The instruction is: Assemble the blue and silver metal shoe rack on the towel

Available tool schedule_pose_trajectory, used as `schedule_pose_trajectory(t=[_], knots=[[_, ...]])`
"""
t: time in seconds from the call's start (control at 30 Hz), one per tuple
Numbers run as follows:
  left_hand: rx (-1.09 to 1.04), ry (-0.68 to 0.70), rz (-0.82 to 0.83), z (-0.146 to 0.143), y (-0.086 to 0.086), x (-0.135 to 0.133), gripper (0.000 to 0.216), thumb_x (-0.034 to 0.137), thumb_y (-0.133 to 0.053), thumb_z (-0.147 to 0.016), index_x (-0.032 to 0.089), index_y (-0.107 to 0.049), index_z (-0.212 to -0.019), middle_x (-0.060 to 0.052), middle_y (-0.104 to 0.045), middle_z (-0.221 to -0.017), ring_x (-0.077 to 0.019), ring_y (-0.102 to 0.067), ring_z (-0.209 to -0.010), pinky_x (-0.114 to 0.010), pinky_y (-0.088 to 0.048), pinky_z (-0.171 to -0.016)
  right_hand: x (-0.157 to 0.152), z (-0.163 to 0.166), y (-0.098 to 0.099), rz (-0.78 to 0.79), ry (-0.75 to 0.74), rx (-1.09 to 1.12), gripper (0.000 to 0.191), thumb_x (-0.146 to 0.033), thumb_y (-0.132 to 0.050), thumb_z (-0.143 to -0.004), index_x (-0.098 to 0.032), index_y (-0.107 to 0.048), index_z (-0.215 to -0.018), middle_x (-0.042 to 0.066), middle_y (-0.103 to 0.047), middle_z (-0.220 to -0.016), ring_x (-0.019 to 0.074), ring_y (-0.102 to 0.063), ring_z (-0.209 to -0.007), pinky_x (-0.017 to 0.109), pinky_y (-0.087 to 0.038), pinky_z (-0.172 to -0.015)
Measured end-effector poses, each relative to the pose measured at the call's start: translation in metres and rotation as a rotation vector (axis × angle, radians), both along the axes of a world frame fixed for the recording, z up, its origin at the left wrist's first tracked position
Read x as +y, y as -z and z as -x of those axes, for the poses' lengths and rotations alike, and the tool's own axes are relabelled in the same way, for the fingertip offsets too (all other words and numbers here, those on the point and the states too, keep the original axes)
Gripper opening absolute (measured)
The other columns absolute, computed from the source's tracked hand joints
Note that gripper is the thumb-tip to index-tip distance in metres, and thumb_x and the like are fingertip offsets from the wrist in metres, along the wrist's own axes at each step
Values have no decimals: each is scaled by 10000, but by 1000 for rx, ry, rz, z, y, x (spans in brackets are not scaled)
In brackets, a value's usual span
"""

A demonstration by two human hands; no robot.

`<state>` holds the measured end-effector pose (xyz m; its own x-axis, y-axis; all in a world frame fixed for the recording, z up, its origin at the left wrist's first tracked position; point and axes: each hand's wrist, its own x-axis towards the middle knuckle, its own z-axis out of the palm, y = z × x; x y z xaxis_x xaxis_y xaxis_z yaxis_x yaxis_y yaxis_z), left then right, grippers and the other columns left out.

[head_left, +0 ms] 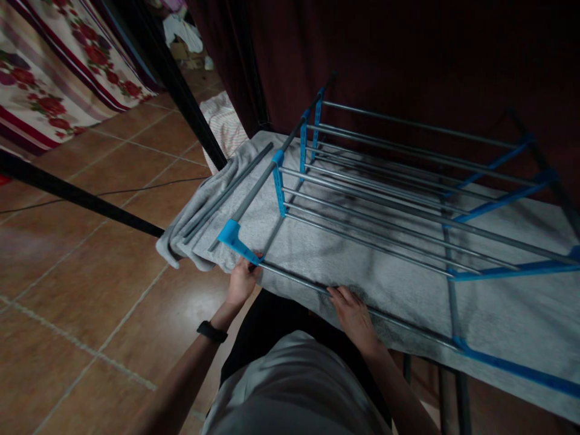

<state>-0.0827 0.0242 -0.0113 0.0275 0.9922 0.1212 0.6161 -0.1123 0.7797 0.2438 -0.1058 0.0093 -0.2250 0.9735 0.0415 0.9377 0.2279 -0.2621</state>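
A rack of grey metal tubes and blue plastic brackets (290,193) lies on a grey cloth (344,254). My left hand (242,279) is closed around the near left corner, where a blue plastic connector (238,240) meets the near rod (294,277). A small dark part shows at these fingers, but its kind is unclear. Farther right, my right hand (353,314) has its fingers curled over the same rod; the thumb is hidden. Several loose grey tubes (229,193) lie on the cloth left of the rack.
Black posts (194,115) and a black bar (81,196) stand at the left. Behind the rack hangs a dark red curtain (385,66). A flowered curtain (58,78) hangs at the upper left. A thin cable (122,192) crosses the tiled floor (113,290).
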Motion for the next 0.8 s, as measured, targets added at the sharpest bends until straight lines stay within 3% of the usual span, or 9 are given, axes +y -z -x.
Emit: schedule_pose_trajectory(t=[0.47,0.63,0.73,0.8], knots=[[23,12,4,-2,-4,-2,328,248,-577,-830,204,-670,-1142,-102,-687,-1115,-281,-691,-1018,-496,-578,-964,0,-2,0,40,12,36,361,-206,-407,-1035,-255,-607,-1331,58,-696,-1084,197,-669,-932,335,-545,-869],[15,27,29,-1,-5,-2,354,254,-583,-824,207,-659,-1166,-93,-683,-1117,-272,-698,-983,-499,-599,-929,-2,0,2,-24,28,79,383,-229,-411,-1035,-271,-580,-1376,66,-690,-1173,223,-663,-1015,394,-546,-936],[4,19,47,1,-6,-2,359,301,-620,-813,244,-658,-1165,-66,-692,-1139,-270,-698,-984,-497,-612,-916,-18,-8,5,-143,123,219,389,-259,-429,-1032,-259,-548,-1402,90,-646,-1301,245,-623,-1172,444,-524,-1020],[-11,4,55,2,-8,-3,374,352,-658,-800,285,-652,-1167,-36,-687,-1192,-267,-698,-1003,-496,-618,-917,-40,-20,10,-227,277,319,359,-276,-428,-1028,-262,-562,-1361,101,-640,-1288,262,-614,-1196,481,-530,-1020]])
